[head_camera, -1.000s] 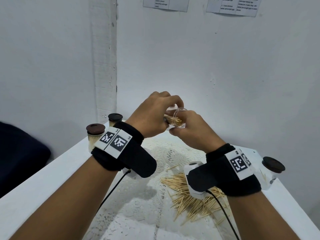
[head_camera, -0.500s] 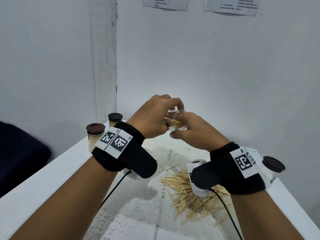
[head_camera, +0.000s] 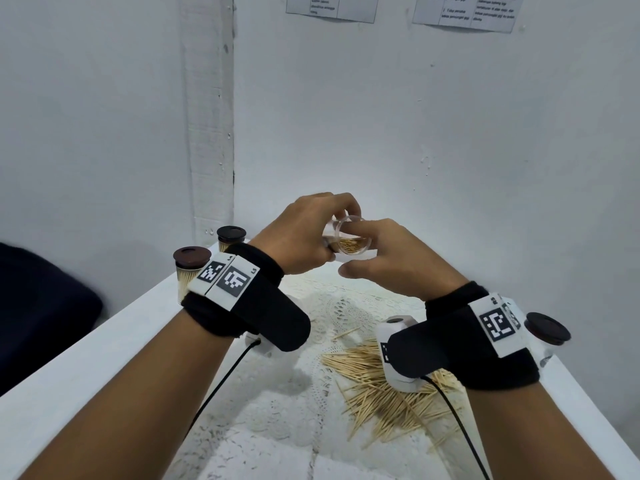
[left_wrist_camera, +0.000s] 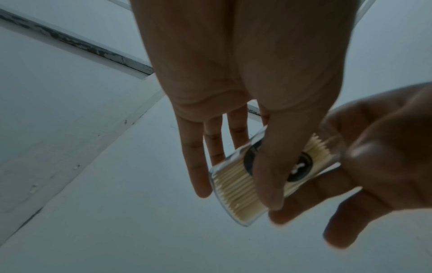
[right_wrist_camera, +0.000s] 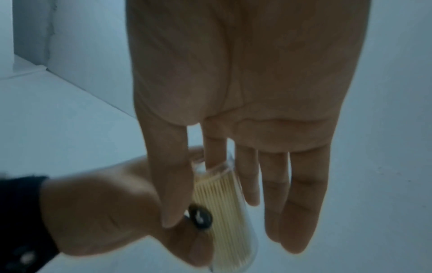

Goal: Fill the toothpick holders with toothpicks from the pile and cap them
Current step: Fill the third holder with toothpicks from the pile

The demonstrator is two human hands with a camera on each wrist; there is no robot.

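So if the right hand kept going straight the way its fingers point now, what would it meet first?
Most likely the clear toothpick holder: the right hand points left and away, its fingertips already at the holder's open rim, which the left hand holds. Just behind it are the left hand's fingers, though depth is hard to judge.

The right hand fills the top and middle of the picture, palm facing the camera, fingers pointing down and mostly straight. Its thumb reaches down beside a clear toothpick holder. The holder is packed with pale toothpicks that stand side by side. It leans a little. A small round black mark sits on its side. The left hand comes in from the lower left and grips the holder. A black wrist strap shows at the left edge. Behind is a pale wall, and everything looks a bit blurry.
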